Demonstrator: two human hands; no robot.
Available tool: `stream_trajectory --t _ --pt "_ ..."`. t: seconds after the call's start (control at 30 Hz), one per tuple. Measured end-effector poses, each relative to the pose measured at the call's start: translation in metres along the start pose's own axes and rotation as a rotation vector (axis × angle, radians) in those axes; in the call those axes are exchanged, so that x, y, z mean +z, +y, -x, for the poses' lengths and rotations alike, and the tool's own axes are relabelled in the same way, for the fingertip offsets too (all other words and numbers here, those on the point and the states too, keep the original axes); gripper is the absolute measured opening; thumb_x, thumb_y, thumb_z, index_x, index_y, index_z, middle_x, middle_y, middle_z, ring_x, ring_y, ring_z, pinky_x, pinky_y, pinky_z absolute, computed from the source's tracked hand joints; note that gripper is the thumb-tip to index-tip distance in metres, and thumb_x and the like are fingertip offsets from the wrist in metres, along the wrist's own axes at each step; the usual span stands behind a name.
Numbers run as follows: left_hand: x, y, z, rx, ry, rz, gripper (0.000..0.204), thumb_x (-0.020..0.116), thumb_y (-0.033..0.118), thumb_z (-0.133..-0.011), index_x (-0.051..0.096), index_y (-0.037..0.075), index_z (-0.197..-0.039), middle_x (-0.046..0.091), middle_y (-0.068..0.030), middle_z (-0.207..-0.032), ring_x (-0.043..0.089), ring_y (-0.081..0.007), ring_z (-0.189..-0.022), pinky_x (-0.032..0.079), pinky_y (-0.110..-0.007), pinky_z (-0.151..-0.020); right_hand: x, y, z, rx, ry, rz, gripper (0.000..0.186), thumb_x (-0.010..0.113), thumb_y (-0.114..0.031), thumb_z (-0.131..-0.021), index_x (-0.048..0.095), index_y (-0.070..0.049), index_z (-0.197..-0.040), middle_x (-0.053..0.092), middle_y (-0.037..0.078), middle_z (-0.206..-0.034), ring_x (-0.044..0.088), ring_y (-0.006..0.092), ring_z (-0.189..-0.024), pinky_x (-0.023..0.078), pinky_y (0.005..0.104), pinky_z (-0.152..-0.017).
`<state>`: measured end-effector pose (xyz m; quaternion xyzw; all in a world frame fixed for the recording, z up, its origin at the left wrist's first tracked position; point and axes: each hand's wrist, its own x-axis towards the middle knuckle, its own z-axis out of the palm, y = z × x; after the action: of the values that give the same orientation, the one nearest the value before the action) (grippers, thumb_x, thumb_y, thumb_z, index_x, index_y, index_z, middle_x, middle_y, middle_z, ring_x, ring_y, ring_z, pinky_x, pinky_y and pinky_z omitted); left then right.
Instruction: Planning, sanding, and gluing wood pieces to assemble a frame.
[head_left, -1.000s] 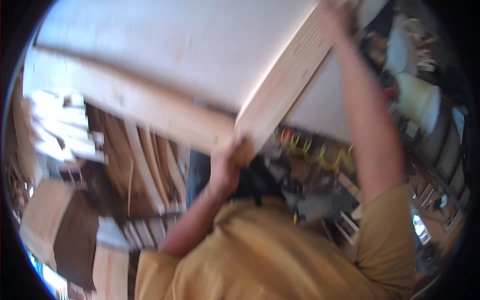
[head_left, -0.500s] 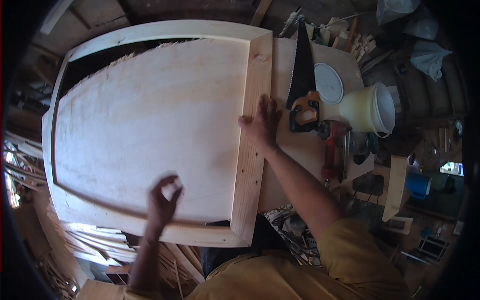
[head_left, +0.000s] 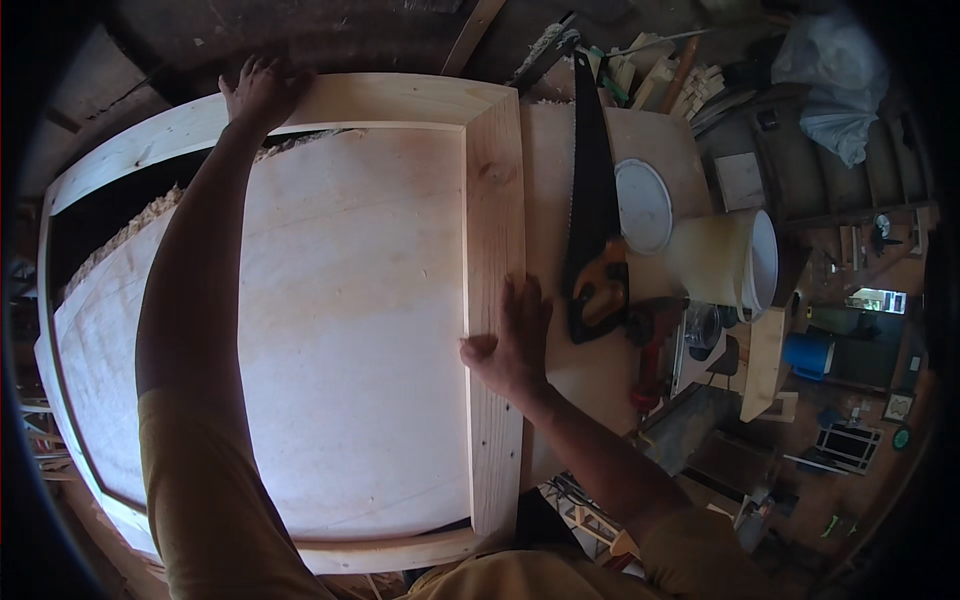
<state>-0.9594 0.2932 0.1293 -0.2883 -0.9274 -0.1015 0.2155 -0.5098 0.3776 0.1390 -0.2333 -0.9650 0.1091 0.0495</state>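
A large pale wooden frame [head_left: 494,215] lies before me on a plywood sheet [head_left: 345,300] that shows inside it, with a ragged edge at the far left. My left arm stretches across the plywood, and my left hand [head_left: 262,92] grips the far rail with its fingers over the outer edge. On the right rail rests my right hand [head_left: 512,345], the thumb at the inner edge and the fingers laid across the wood toward the outer side. Beside that rail is a handsaw [head_left: 592,180] with an orange and black handle.
A white round lid [head_left: 643,205] and a pale bucket [head_left: 725,262] are to the right of the saw. Nearer lies a red power tool [head_left: 652,355]. Wood offcuts [head_left: 690,90] are piled at the far right, with plastic bags [head_left: 835,90] beyond.
My left hand has gone from above the near part of the plywood, fingers curled, to the far rail. My right hand stays on the right rail. The view has shifted.
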Motion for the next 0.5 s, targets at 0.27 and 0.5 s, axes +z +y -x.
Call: stream_trajectory --t 0.27,0.5 --pt "0.006 0.020 -0.005 -0.098 -0.241 0.065 0.056 0.042 0.061 -0.087 0.070 0.015 -0.101 0.067 -0.0148 -0.101 0.060 -0.0308 -0.103 0.038 -0.045 -0.097 -0.005 -0.001 -0.005 -0.020 -0.006 -0.009 0.103 0.070 -0.033 -0.066 0.012 0.001 -0.143 0.022 0.039 -0.133 0.026 0.0527 -0.125 0.023 0.0696 -0.096" --pt "0.026 0.000 0.003 -0.015 -0.204 0.182 0.055 0.040 0.056 -0.091 0.068 0.012 -0.108 0.068 -0.0135 -0.099 0.061 -0.0298 -0.103 0.044 -0.040 -0.092 0.006 -0.001 0.003 0.004 -0.014 0.007 0.105 0.072 -0.032 -0.063 0.014 -0.002 -0.145 0.024 0.038 -0.135 0.024 0.0531 -0.127 0.019 0.0667 -0.101"
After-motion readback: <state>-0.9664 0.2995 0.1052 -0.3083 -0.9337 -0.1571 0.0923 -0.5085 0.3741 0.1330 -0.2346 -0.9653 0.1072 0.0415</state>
